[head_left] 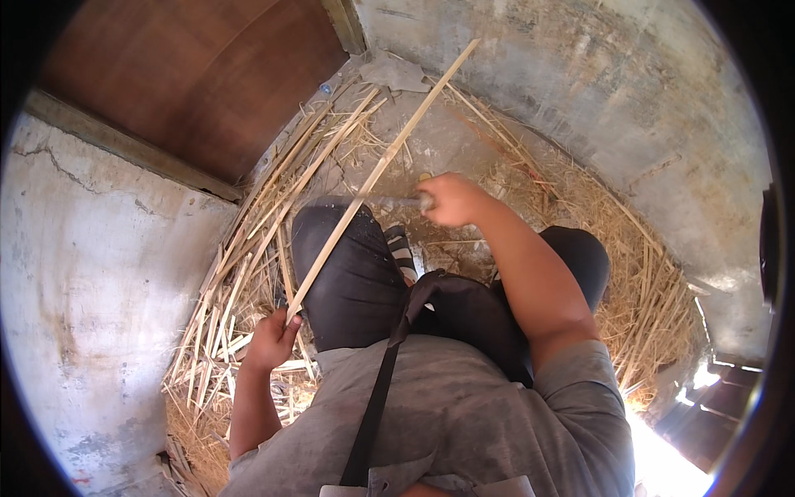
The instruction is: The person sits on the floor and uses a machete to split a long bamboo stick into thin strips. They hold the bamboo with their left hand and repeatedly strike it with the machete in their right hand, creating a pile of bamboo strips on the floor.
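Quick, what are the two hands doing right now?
Left hand: closed, holding the long pale strip near its lower end.
Right hand: closed, holding a blurred tool by its handle.

Your left hand (272,341) is clenched at the near left; your bent right arm (542,269) reaches farther out, your right hand (453,200) tightly closed.

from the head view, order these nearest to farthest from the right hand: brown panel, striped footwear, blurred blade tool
1. Blurred blade tool: gripped by the right hand, reaching out to its left.
2. Striped footwear: below and left of the hand in the picture, between the knees.
3. Brown panel: far off at upper left.
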{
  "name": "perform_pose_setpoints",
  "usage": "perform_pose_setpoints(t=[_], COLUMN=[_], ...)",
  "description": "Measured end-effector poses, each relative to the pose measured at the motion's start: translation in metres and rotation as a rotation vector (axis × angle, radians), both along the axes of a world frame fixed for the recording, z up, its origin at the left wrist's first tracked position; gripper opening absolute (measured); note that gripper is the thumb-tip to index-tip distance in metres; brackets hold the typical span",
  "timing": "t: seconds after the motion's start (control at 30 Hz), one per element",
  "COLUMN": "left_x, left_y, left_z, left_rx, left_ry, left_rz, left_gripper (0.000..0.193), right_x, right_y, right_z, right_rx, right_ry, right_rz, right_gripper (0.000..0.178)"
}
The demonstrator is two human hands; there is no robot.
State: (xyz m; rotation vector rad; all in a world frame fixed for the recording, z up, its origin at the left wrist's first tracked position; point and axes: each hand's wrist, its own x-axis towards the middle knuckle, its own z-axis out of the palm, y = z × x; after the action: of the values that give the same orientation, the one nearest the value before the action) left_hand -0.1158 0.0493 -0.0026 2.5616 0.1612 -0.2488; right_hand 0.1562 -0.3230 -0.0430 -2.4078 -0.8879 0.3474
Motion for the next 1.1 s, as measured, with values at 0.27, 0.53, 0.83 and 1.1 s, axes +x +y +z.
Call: perform_pose_setpoints(t=[0.27,0.53,0.83,1.1], left_x=[0.013,0.013,0.018,0.016], left_y=[-0.005,-0.002,-0.007,-0.028], left_z=[0.006,0.0,-0.004,-0.016], left_rx=[-0.001,-0.116,0.274,0.289], left_ry=[0.095,0.189,0.129,-0.088], left_rz=[0.005,0.016,-0.049,0.08], left_gripper=[0.036,0.035,0.032,0.034], right_x=[0.004,0.005,0.007,0.006], right_y=[-0.025,-0.015,-0.044,-0.035], right_z=[0.008,0.001,0.031,0.025], right_rx=[0.065,-0.014,0.003,-0.017], right_ry=[-0.042,0.03,-0.023,0.011], right_rz=[-0.266,-0.105,-0.318,-0.123], right_gripper=[0.033,0.038,0.039,0.034])
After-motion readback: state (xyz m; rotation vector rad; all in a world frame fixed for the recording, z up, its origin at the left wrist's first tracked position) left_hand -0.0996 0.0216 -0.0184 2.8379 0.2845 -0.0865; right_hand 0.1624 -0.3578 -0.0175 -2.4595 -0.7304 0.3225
